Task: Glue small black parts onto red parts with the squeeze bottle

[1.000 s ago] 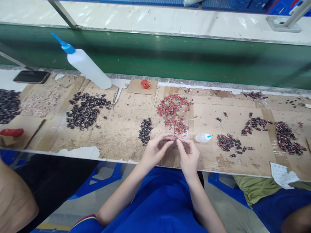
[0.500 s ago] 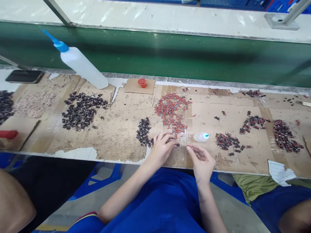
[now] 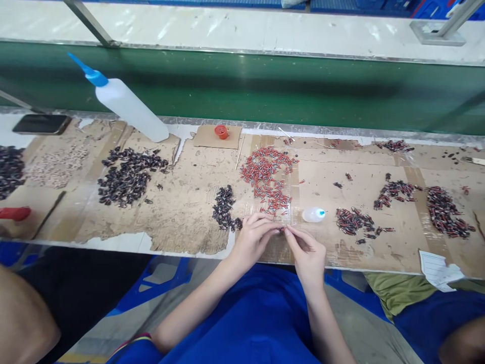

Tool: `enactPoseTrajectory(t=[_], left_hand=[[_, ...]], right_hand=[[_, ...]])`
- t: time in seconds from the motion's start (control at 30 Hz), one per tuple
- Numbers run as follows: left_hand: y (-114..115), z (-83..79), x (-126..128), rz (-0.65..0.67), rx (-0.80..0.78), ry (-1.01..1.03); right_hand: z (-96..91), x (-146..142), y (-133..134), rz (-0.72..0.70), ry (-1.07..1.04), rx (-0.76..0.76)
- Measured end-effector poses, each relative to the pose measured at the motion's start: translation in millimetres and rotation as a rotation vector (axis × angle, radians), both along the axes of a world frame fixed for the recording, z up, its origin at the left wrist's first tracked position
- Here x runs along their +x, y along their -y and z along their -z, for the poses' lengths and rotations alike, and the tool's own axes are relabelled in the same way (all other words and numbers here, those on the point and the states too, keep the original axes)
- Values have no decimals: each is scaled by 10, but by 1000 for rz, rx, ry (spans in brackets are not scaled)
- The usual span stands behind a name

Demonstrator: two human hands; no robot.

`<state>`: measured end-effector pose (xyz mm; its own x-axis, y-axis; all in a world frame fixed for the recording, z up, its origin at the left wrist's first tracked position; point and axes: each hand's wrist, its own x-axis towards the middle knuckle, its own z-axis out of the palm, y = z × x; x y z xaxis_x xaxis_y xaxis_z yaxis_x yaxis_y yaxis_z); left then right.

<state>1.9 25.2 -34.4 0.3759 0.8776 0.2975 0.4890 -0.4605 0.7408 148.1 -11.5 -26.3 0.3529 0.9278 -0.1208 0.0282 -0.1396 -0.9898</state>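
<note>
My left hand (image 3: 250,241) pinches a small black part (image 3: 280,230), mostly covered by the fingertips. Thumb and finger of my right hand (image 3: 308,257) are closed on a small red part (image 3: 285,229) that meets the black one; their exact fit is too small to tell. Beside my left fingers lies a small heap of black parts (image 3: 224,205). Just beyond both hands spreads a pile of red parts with metallic-looking ends (image 3: 267,169). A little white bottle with a blue tip (image 3: 313,214) lies past my right hand, near a cluster of joined red-and-black pieces (image 3: 354,221).
A large white bottle with a blue nozzle (image 3: 131,111) stands at the back left, near a phone (image 3: 41,124). A red cap (image 3: 221,132) rests on cardboard (image 3: 200,137). Behind the bench runs a green belt (image 3: 242,91). People sit on both sides.
My right hand has moved left, bringing the red part against the black part in my left fingers. The left hand has shifted slightly right.
</note>
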Motion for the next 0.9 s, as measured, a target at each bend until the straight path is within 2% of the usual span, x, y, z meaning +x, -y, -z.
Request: enactPoseTrajectory(t=[0.37,0.63,0.9], left_hand=[[46,-42,42,-50,0,115],[44,-101,48,-40,-180,230],[89,-153,89,-103,-230,241]], right_hand=[[18,-123,32,30,-102,-64],[-5,-126,27,34,-16,21],[-11,-34,61,-75,94,77]])
